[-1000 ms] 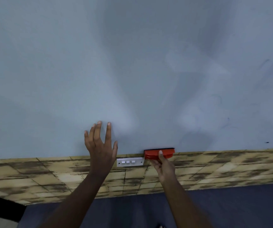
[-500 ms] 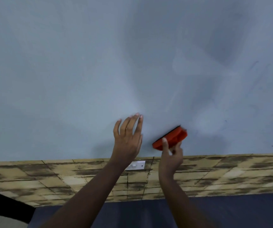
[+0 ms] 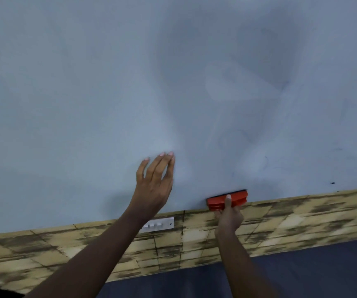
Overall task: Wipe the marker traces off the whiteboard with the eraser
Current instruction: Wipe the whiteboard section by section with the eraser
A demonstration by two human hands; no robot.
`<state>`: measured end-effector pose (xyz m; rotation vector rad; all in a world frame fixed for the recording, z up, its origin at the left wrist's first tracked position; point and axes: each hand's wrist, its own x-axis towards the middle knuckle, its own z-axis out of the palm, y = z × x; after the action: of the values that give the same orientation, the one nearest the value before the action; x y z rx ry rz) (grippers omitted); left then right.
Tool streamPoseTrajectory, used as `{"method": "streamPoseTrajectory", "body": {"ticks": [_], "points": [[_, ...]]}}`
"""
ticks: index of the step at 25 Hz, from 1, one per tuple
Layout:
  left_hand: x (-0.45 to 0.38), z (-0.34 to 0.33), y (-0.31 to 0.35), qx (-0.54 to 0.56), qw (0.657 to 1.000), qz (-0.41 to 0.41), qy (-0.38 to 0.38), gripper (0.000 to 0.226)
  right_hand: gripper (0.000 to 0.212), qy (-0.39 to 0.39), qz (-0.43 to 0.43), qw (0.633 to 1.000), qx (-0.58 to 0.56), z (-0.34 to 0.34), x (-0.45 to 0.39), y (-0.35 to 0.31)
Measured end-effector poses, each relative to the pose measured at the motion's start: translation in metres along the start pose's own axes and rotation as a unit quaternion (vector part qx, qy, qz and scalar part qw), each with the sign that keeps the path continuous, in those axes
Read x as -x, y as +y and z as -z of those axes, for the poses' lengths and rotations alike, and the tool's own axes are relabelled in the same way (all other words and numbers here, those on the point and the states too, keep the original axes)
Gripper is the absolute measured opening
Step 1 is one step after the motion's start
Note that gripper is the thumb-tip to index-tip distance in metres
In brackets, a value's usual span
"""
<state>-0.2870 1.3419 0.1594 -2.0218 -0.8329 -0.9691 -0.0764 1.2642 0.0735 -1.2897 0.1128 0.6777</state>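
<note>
A pale grey-blue whiteboard (image 3: 108, 93) fills most of the view. Faint smeared marker traces (image 3: 244, 138) and a small dark spot (image 3: 332, 183) show on its right part. My right hand (image 3: 229, 214) grips a red eraser (image 3: 236, 200) with a dark pad, held flat against the board at its bottom edge. My left hand (image 3: 155, 186) is raised with straight fingers close to the board, left of the eraser; contact with the board is unclear.
Under the board runs a band of worn yellow-brown tile pattern (image 3: 302, 220). A white switch plate (image 3: 159, 224) sits on it, partly behind my left forearm. Dark blue floor (image 3: 302, 272) lies below.
The eraser went up and tilted on the board, then came back down level at the bottom edge, further right. My left hand moved right and its fingers closed together.
</note>
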Motion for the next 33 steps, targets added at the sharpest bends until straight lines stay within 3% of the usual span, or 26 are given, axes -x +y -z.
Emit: {"method": "streamPoseTrajectory", "body": {"ticks": [5,9,11,13,16,19,21,25,28,31,32,33], "points": [[-0.013,-0.005,0.004,-0.004,0.999,0.033,0.016,0.072,0.049,-0.069,0.195,0.973,0.101,-0.04,0.069,-0.028],[-0.01,-0.005,0.007,0.004,0.999,0.045,0.012,0.068,0.059,-0.105,0.267,0.94,0.183,-0.041,0.082,-0.028],[-0.012,-0.005,0.005,0.002,0.999,0.042,0.015,0.064,0.048,-0.069,0.22,0.964,0.133,-0.029,0.057,-0.034],[-0.013,-0.004,0.001,0.0,0.999,0.031,0.016,0.065,0.037,-0.035,0.083,0.996,0.025,-0.012,0.018,-0.04],[-0.014,-0.004,0.001,0.003,0.999,0.033,0.015,0.064,0.052,-0.044,-0.102,0.993,-0.052,0.02,-0.029,-0.039],[-0.018,0.001,-0.002,0.012,0.999,0.042,0.018,0.061,0.049,-0.016,-0.128,0.99,-0.05,0.029,-0.05,-0.042],[-0.023,0.006,-0.011,0.016,0.998,0.048,0.028,0.057,0.045,0.02,-0.059,0.997,-0.039,0.02,-0.052,-0.053],[-0.025,0.01,-0.024,0.011,0.998,0.044,0.034,0.059,0.058,0.003,0.205,0.978,0.039,-0.014,0.006,-0.079],[-0.023,0.01,-0.021,0.025,0.998,0.052,0.031,0.059,0.052,-0.101,0.356,0.915,0.161,-0.036,0.066,-0.063],[-0.024,0.015,-0.021,0.03,0.998,0.05,0.018,0.059,0.068,-0.135,0.514,0.787,0.314,-0.04,0.085,-0.033],[-0.023,0.017,-0.024,0.031,0.998,0.047,0.017,0.058,0.071,-0.138,0.526,0.776,0.32,-0.04,0.08,-0.032],[-0.023,0.02,-0.03,0.034,0.998,0.046,0.018,0.057,0.071,-0.141,0.512,0.792,0.301,-0.04,0.077,-0.04]]}}
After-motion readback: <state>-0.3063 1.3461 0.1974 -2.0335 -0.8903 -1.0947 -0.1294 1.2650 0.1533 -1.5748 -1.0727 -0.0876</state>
